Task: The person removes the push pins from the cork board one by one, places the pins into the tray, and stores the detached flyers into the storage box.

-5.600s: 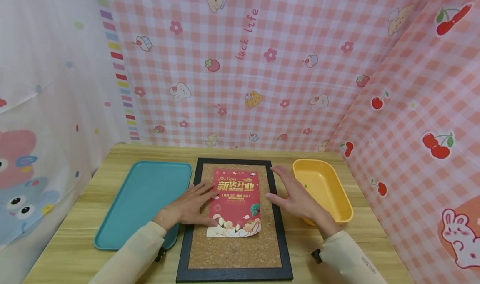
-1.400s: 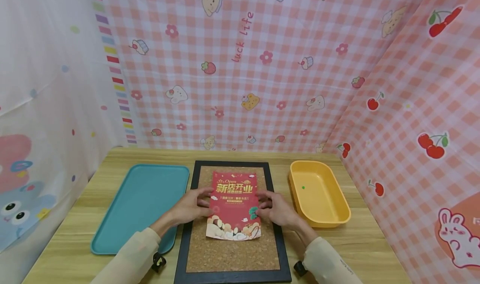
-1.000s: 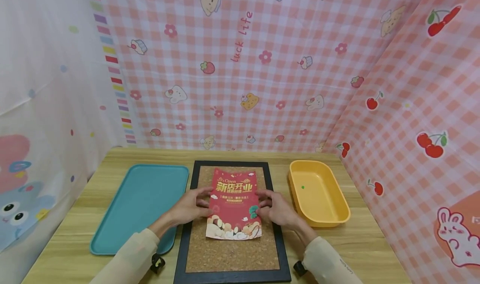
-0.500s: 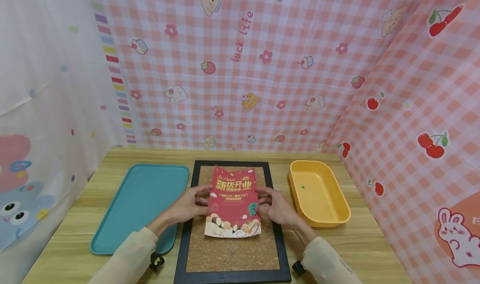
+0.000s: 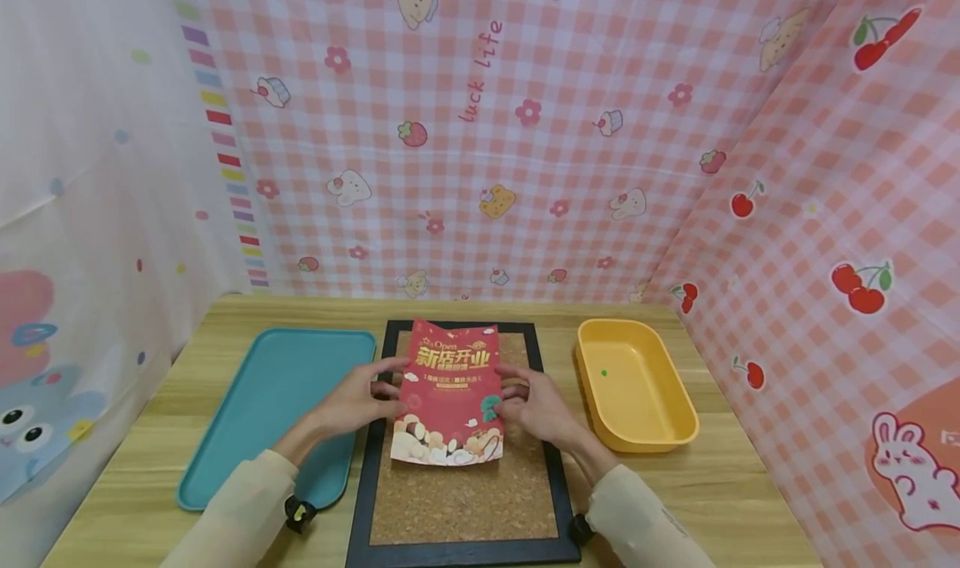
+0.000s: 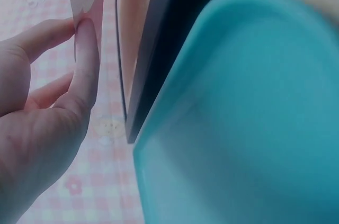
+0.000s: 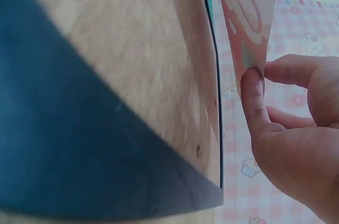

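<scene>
A red flyer (image 5: 450,397) with gold lettering and a pale food print along its bottom is held up between both hands. My left hand (image 5: 351,397) pinches its left edge between thumb and fingers. On the opposite edge, my right hand (image 5: 542,406) pinches it the same way. In both wrist views the flyer stands clear of the surface, with a gap to the board. Beneath it lies a cork board (image 5: 465,505) with a black frame; the flyer hides part of the cork.
To the left, a teal tray (image 5: 277,410) lies flat, its right side close to the board's frame. A yellow bin (image 5: 637,385) with a small green spot inside stands on the right. Patterned cloth (image 5: 450,160) hangs behind the wooden table (image 5: 723,476).
Both hands moved from beside the flyer to pinching its side edges. The flyer rose off the cork, its top bending, and has shifted left and slightly away with the hands.
</scene>
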`<state>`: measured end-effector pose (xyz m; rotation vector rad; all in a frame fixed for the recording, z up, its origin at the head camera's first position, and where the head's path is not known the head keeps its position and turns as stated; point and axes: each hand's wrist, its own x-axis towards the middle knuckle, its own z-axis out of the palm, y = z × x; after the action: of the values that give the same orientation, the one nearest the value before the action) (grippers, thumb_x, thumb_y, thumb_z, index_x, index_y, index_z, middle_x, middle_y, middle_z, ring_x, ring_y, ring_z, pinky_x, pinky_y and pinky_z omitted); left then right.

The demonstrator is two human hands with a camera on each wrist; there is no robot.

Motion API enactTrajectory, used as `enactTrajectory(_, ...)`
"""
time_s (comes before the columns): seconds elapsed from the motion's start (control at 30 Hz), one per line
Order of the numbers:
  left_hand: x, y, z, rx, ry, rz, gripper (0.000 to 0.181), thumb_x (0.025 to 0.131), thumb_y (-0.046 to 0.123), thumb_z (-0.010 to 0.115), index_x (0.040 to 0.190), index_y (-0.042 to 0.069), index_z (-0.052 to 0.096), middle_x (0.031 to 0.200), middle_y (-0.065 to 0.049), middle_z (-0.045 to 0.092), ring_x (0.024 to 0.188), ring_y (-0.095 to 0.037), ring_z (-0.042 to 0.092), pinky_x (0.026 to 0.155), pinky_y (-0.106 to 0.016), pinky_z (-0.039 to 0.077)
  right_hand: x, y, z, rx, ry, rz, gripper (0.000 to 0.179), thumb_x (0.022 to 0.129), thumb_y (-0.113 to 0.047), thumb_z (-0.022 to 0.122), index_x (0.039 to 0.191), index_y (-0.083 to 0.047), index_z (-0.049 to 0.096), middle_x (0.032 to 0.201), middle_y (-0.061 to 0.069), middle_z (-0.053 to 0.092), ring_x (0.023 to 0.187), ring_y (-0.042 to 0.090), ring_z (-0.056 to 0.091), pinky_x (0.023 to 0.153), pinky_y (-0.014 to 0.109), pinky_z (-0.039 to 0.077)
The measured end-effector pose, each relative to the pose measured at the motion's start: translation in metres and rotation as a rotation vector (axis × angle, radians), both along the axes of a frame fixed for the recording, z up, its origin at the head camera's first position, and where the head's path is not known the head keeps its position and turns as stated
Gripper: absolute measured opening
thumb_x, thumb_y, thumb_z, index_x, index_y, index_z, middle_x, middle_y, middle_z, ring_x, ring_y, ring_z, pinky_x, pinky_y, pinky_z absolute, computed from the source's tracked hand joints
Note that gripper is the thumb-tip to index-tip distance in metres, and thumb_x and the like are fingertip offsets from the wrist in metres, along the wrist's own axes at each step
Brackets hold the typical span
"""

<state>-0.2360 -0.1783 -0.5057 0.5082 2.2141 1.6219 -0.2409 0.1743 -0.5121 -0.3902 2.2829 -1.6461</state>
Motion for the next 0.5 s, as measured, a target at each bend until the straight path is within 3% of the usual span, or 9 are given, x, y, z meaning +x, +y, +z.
enactTrajectory(0.3, -0.002, -0.015, 0.005, -0.080, 0.020, 0.030, 0.080, 0.106, 0.004, 0.077, 0.175, -0.002, 0.036, 0.139, -0.030, 0.073, 0.117, -0.031, 0.080, 0.090, -0.041, 0.067, -0.002, -0.018, 0.005, -0.030, -0.004, 0.016, 0.069, 0.103, -0.001, 0.074, 0.168, 0.001, 0.049, 0.142, 0.027, 0.071, 0.114, 0.020, 0.077, 0.084, 0.021, 0.065)
enactTrajectory(0.5, -0.001, -0.028, 0.006, -0.093, 0.016, 0.046, 0.080, 0.105, 0.005, 0.078, 0.175, 0.002, 0.039, 0.156, -0.031, 0.063, 0.120, -0.031, 0.079, 0.090, -0.042, 0.067, -0.003, -0.031, 0.007, -0.035, -0.013, 0.013, 0.068, 0.103, -0.001, 0.075, 0.167, -0.001, 0.052, 0.144, 0.026, 0.069, 0.111, 0.017, 0.076, 0.082, 0.020, 0.063)
